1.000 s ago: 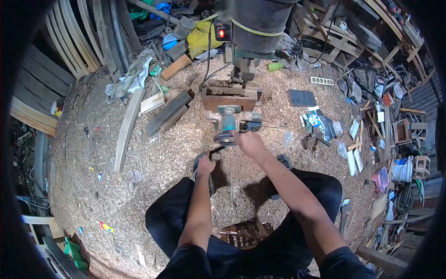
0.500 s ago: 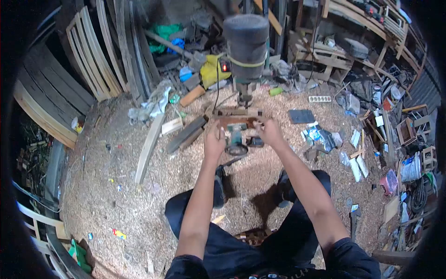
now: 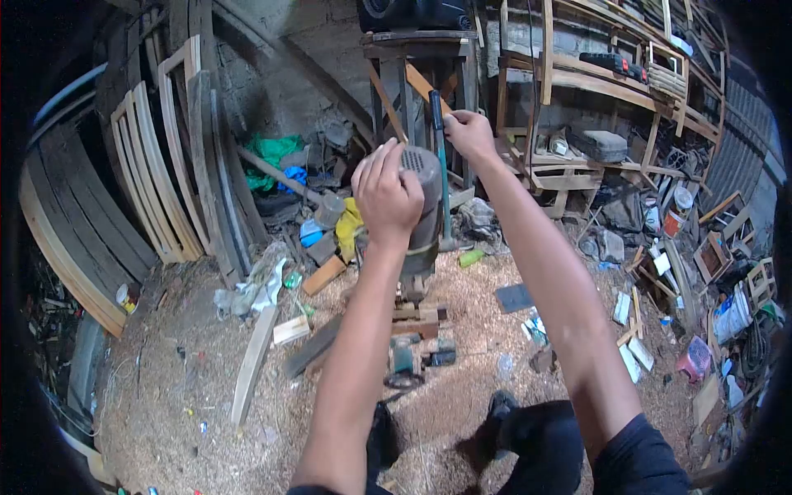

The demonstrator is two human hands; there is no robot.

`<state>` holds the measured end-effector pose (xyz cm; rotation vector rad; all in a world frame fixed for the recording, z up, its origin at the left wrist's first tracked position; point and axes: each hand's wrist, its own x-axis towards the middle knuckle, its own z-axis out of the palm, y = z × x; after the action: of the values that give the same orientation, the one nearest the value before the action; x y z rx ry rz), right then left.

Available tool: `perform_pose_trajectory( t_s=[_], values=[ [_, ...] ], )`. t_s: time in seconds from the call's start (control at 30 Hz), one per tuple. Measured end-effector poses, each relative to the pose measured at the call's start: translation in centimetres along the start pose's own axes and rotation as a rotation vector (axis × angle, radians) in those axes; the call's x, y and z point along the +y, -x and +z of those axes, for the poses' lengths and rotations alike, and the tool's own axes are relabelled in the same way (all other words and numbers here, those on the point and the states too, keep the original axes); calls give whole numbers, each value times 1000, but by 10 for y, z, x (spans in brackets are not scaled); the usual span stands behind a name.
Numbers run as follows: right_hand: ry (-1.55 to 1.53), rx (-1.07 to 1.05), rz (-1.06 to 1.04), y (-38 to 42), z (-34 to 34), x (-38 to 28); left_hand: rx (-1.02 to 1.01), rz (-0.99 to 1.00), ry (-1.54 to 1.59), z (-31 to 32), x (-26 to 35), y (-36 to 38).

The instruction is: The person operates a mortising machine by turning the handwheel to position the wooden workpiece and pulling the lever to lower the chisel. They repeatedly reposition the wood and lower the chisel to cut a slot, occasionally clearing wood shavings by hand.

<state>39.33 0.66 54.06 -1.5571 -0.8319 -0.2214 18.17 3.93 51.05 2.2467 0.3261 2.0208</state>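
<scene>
A drill-press-like machine stands in front of me, with a dark cylindrical motor [image 3: 422, 169] on top. My left hand [image 3: 386, 191] clasps the motor's near side, fingers curved over its upper edge and thumb spread to the right. To the right of the motor rises a teal lever [image 3: 444, 186] with a black grip. My right hand [image 3: 470, 136] is curled closed against the grip's lower end; its fingertips are partly hidden. Below, a reddish-brown wood piece [image 3: 417, 324] lies at the machine's bed, above a green clamp [image 3: 403, 359].
Wood shavings cover the floor [image 3: 206, 371]. Boards and frames [image 3: 157, 181] lean at the left. A long wood strip [image 3: 254, 363] lies left of the machine. A dark speaker-like box [image 3: 417, 15] stands on a stand behind. Wooden racks [image 3: 602, 78] and scrap fill the right.
Both hands have left the wood piece at the bed and risen. My left hand is now on the motor, my right at the lever grip. The view has tilted up.
</scene>
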Motion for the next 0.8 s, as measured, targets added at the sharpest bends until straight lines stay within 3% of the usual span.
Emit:
perform_pose_trajectory(
  t_s=[0.1,0.17,0.23,0.3,0.37,0.4,0.43,0.5,0.53,0.63,0.7,0.8],
  values=[
    [80,-5,65,-44,31,8,5,11,-42,1,-2,1],
    [33,-32,230,-65,50,16,29,52,-1,5,-7,3],
    [-185,-132,170,-81,65,23,27,14,-2,5,-7,3],
    [-60,74,132,-73,69,10,62,24,-14,6,-8,4],
    [-165,346,195,-109,87,19,83,28,-8,9,-8,6],
    [-253,250,171,-81,66,-4,98,33,-9,10,-9,6],
    [-320,-134,309,-32,22,-55,108,39,-3,11,-10,6],
    [-402,-77,433,-15,13,-66,95,59,-8,10,-12,12],
    [-335,118,405,-5,17,-69,88,45,-14,10,-12,15],
    [-543,53,456,45,-5,-72,69,23,-35,7,-12,21],
    [-620,-80,274,67,-17,-38,52,16,-36,5,-10,25],
    [-592,-128,232,152,-46,-58,-49,3,-17,-3,-11,33]
  ],
)
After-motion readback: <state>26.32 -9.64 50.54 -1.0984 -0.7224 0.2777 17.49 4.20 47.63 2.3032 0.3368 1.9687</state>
